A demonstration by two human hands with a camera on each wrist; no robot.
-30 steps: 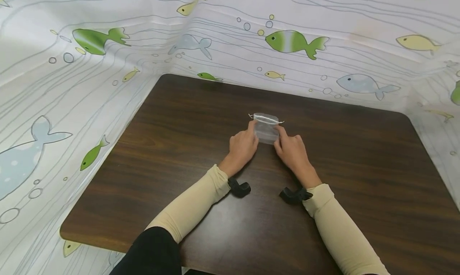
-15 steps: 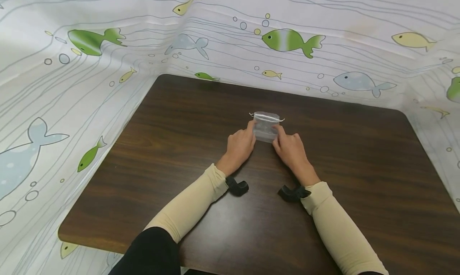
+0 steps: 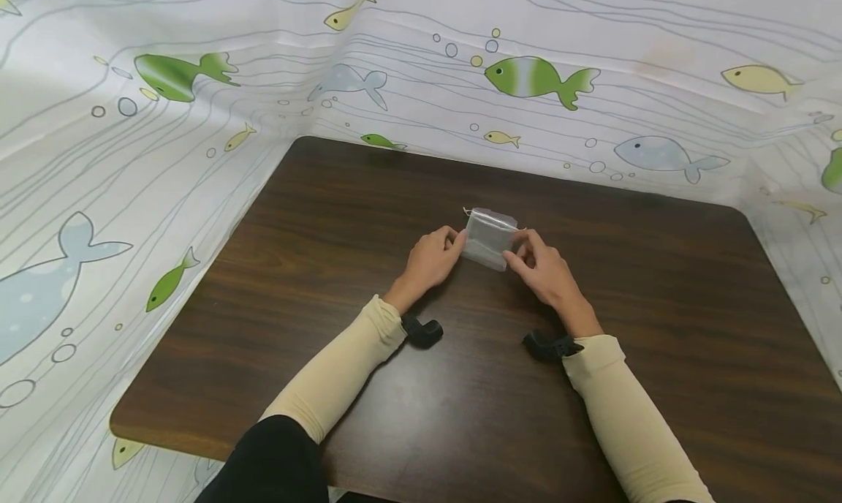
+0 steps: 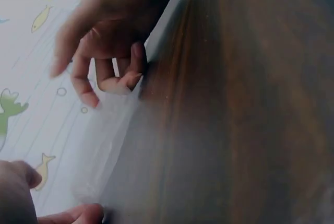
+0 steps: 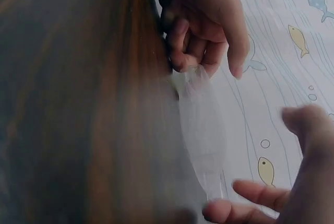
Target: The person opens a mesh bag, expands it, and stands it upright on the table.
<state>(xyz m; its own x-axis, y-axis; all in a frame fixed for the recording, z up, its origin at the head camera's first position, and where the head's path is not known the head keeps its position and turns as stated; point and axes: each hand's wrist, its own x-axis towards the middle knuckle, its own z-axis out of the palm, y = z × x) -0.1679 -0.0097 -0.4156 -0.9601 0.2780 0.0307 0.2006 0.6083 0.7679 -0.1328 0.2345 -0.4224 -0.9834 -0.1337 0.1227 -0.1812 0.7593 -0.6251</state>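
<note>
A small sheer white drawstring pouch (image 3: 489, 241) lies on the dark wooden table in the head view, its cord ends poking out near the top corners. My left hand (image 3: 430, 260) is at the pouch's left edge with fingers bent. On the opposite edge is my right hand (image 3: 542, 269), thumb and fingers spread apart. In the left wrist view, the right hand (image 4: 112, 36) has loosely bent fingertips at one end of the pouch (image 4: 102, 145), thumb held away. The right wrist view shows the left hand (image 5: 203, 31) likewise, fingertips at the pouch's far end.
The brown wood-grain table (image 3: 296, 284) has rounded corners. A white fish-print sheet (image 3: 421, 86) rises behind and beside it. Black wrist mounts (image 3: 422, 333) stick out inward from both wrists, over beige sleeves (image 3: 338, 368).
Both hands have moved slightly apart, and the index fingers have drawn back from the pouch's face. The pouch has turned a little clockwise, its lower right corner nearer to me.
</note>
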